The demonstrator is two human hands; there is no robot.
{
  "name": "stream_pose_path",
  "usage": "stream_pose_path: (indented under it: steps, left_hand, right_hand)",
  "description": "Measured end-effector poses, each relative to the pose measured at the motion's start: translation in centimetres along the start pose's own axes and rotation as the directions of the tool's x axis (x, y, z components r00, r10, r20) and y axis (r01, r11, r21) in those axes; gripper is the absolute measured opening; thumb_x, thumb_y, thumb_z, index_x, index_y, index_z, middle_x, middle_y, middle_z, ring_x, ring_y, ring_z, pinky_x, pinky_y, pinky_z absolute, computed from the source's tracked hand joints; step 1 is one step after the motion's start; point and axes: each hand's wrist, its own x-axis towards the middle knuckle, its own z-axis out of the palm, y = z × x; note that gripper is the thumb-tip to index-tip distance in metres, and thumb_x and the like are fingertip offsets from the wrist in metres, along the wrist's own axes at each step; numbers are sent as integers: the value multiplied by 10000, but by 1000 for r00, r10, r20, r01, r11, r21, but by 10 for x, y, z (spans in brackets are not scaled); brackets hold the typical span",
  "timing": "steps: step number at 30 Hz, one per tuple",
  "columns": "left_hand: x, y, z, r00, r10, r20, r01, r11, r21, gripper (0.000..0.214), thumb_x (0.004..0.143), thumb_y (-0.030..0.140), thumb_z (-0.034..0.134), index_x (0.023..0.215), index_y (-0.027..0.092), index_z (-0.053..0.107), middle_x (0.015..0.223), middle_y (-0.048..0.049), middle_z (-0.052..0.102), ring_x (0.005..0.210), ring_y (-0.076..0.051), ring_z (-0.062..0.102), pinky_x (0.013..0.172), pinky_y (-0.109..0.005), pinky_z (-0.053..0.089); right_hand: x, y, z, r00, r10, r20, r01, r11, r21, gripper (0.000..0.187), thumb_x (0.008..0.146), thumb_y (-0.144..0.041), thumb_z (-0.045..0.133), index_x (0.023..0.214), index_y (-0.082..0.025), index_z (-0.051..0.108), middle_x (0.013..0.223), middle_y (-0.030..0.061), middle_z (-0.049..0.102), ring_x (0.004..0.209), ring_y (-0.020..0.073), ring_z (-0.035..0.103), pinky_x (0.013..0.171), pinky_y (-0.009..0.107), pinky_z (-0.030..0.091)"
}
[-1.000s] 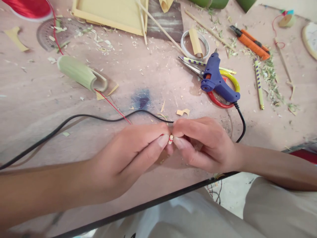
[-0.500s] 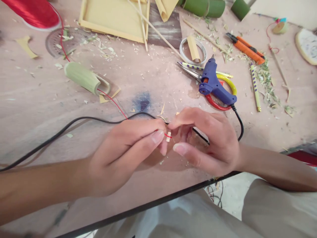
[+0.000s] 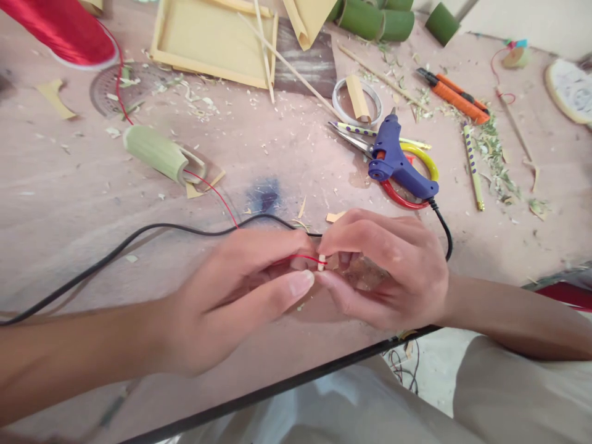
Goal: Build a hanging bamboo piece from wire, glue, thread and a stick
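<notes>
Between the thumb and forefinger of my right hand (image 3: pixel 388 268) is a short pale piece of wooden stick (image 3: pixel 321 263), pinched by its ends. A red string (image 3: pixel 303 256) passes around or through the stick; which one, I cannot tell. My left hand (image 3: pixel 245 283) is just left of it, thumb and forefinger apart, the string lying across its inner fingers. Past that hand the string runs back to a split bamboo tube (image 3: pixel 155 153), lying on its side, and goes in at its open end.
A black cord (image 3: pixel 139 231) crosses behind my hands to a blue glue gun (image 3: pixel 393 157), which rests on scissors (image 3: pixel 431 161). Farther off are an orange cutter (image 3: pixel 457 98), a tape roll (image 3: pixel 338 102), a red thread spool (image 3: pixel 69 31), green bamboo pieces (image 3: pixel 361 17) and a pale tray (image 3: pixel 213 77).
My left thumb and forefinger have parted from the string. My right thumb and forefinger, apart before, have closed on the small stick piece. The whole view has shifted slightly.
</notes>
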Motion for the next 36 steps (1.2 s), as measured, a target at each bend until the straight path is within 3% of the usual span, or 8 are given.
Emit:
stream_pose_path:
  steps: [5, 10, 20, 28, 36]
  left_hand:
    - [2, 2, 1, 994, -113, -9, 111, 988, -111, 345, 1113, 318, 537, 838, 184, 697, 739, 14, 669, 642, -122, 602, 570, -240, 463]
    - [3, 3, 4, 990, -121, -75, 114, 989, -95, 335, 1082, 300, 589, 776, 198, 677, 676, 28, 650, 584, -109, 588, 521, -200, 464]
    - [5, 10, 6, 978, -72, -195, 55, 994, -91, 276, 1023, 178, 649, 753, 200, 701, 619, 43, 631, 516, -80, 549, 473, -155, 442]
    - [2, 10, 10, 956, -164, -244, 128, 980, -155, 197, 1000, 239, 718, 818, 194, 780, 712, -20, 757, 569, -126, 644, 472, -194, 485]
    - [1, 7, 4, 968, -164, -190, 141, 982, -129, 250, 1069, 286, 674, 866, 202, 794, 771, 22, 787, 651, -83, 686, 586, -132, 514]
  right_hand:
    - [0, 1, 0, 994, -110, -24, 107, 989, -104, 59, 1010, -189, 700, 1054, -155, 681, 896, 30, 771, 713, 114, 687, 605, 246, 545]
    - [1, -1, -2, 985, -171, -24, 163, 966, -199, 77, 971, -168, 756, 990, -158, 682, 900, 19, 777, 745, 116, 721, 638, 254, 567]
    - [-1, -2, -2, 986, -160, -41, 150, 971, -185, 112, 948, -117, 770, 1003, -172, 688, 937, 14, 792, 781, 113, 740, 678, 245, 590]
    - [0, -2, 0, 985, -160, -68, 149, 977, -150, 64, 1006, -165, 768, 1028, -148, 711, 984, 24, 825, 779, 97, 750, 680, 228, 601]
    - [0, 0, -1, 985, -144, -96, 128, 979, -157, 66, 1022, -203, 762, 1017, -184, 698, 895, 2, 787, 798, 106, 752, 684, 223, 589]
